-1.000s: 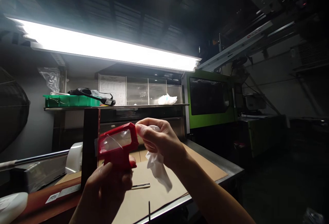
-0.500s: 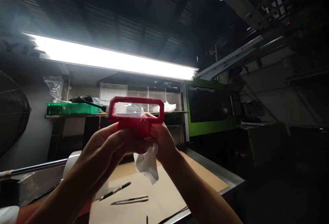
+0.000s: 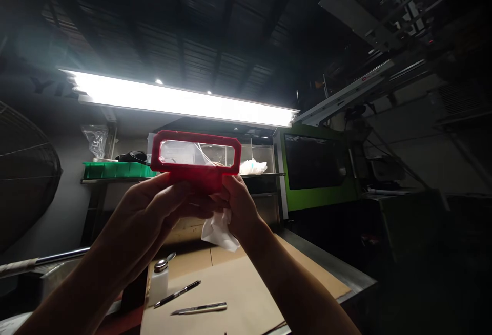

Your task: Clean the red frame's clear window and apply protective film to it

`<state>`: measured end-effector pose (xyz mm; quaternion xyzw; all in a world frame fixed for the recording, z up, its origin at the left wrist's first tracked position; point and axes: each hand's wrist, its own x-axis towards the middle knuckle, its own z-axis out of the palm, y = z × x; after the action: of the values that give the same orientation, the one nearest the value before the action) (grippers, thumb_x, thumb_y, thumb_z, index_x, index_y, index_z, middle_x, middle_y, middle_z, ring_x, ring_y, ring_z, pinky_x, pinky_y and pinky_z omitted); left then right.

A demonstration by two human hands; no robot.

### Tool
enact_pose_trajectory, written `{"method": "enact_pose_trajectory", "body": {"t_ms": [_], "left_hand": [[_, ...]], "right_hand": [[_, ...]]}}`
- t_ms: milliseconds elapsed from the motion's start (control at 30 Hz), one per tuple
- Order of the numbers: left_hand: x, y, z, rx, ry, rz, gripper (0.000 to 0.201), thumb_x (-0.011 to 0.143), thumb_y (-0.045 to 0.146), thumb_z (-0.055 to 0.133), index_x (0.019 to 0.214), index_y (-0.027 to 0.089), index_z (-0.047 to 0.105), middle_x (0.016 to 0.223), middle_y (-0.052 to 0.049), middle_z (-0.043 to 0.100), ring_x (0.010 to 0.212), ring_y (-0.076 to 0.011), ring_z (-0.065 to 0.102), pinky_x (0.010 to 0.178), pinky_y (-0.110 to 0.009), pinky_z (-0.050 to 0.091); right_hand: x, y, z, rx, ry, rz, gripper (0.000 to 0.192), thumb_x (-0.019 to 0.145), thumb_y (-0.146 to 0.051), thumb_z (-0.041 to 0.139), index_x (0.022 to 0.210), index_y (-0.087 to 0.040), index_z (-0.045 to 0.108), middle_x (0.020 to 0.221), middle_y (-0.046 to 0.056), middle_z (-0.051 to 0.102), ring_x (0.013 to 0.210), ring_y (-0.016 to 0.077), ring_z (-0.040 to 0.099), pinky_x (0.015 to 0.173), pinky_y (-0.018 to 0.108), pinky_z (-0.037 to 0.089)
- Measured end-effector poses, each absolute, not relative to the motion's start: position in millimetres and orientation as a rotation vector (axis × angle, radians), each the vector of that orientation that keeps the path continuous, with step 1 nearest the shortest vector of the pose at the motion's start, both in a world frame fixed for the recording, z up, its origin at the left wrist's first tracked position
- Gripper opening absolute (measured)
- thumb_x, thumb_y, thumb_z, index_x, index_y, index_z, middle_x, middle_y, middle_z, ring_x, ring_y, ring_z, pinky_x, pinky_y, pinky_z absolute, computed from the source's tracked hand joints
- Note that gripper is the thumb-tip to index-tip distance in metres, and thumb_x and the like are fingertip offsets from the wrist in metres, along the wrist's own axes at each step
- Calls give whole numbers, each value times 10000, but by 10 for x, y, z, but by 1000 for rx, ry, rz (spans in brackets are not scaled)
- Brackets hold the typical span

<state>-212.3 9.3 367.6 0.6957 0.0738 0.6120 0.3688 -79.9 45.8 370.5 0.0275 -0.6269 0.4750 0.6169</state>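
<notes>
A red plastic frame part with a clear window (image 3: 200, 179) is held up in front of the lit tube lamp. My left hand (image 3: 154, 207) grips its lower left side, thumb in front. On the lower right, my right hand (image 3: 240, 202) holds the part too, with its fingers partly hidden behind it. A crumpled white wipe (image 3: 221, 232) hangs from below my right hand. Beneath the hands, a black pen (image 3: 177, 294) and a slim craft knife (image 3: 199, 309) lie on the cardboard-covered bench (image 3: 246, 289).
A white pump bottle with a metal top (image 3: 160, 276) stands at the bench's left. Behind are a shelf with a green bin (image 3: 119, 170) and a white crumpled bag (image 3: 253, 166). The tube lamp (image 3: 184, 102) hangs overhead. A green machine (image 3: 319, 171) stands right, a large fan (image 3: 28, 176) left.
The red part has risen slightly and shifted a little left, both hands moving with it. The camera view has tilted, and the pump bottle now shows beside my left forearm.
</notes>
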Motion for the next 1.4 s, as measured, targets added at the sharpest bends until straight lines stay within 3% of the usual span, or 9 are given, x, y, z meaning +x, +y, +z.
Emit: {"method": "enact_pose_trajectory", "body": {"t_ms": [200, 500, 700, 1133, 1400], "left_hand": [[-2120, 105, 3699, 1769, 186, 1555, 122, 722, 215, 697, 830, 176, 738, 698, -32, 732, 562, -156, 660, 563, -229, 562], [-2113, 90, 3690, 1775, 214, 1579, 100, 735, 161, 651, 797, 162, 730, 707, -29, 735, 577, -154, 665, 554, -204, 556], [-2093, 151, 3656, 1756, 218, 1544, 125, 726, 215, 667, 820, 176, 740, 697, -56, 731, 561, -161, 662, 535, -211, 555], [-2066, 156, 3597, 1691, 247, 1593, 129, 709, 213, 639, 780, 176, 740, 698, -67, 729, 577, -172, 671, 550, -204, 555], [-2096, 208, 3563, 1676, 204, 1555, 148, 729, 232, 662, 843, 179, 740, 690, -53, 730, 561, -146, 658, 541, -193, 551]], "right_hand": [[-819, 467, 3727, 29, -1470, 1076, 211, 610, -340, 654, 581, -208, 492, 393, -116, 258, 384, 43, 135, 414, 246, 88], [-794, 475, 3702, 80, -1451, 1067, 284, 635, -272, 651, 513, -200, 405, 397, -112, 269, 376, 35, 138, 404, 248, 75], [-784, 501, 3693, 28, -1470, 1054, 171, 656, -328, 646, 642, -197, 536, 422, -112, 278, 401, 46, 141, 418, 249, 76], [-787, 541, 3660, 48, -1452, 1057, 199, 651, -265, 636, 576, -200, 465, 426, -109, 279, 381, 42, 164, 394, 240, 77], [-789, 569, 3641, 39, -1429, 1073, 116, 661, -226, 623, 614, -197, 521, 429, -104, 288, 380, 43, 185, 390, 228, 80]]}}
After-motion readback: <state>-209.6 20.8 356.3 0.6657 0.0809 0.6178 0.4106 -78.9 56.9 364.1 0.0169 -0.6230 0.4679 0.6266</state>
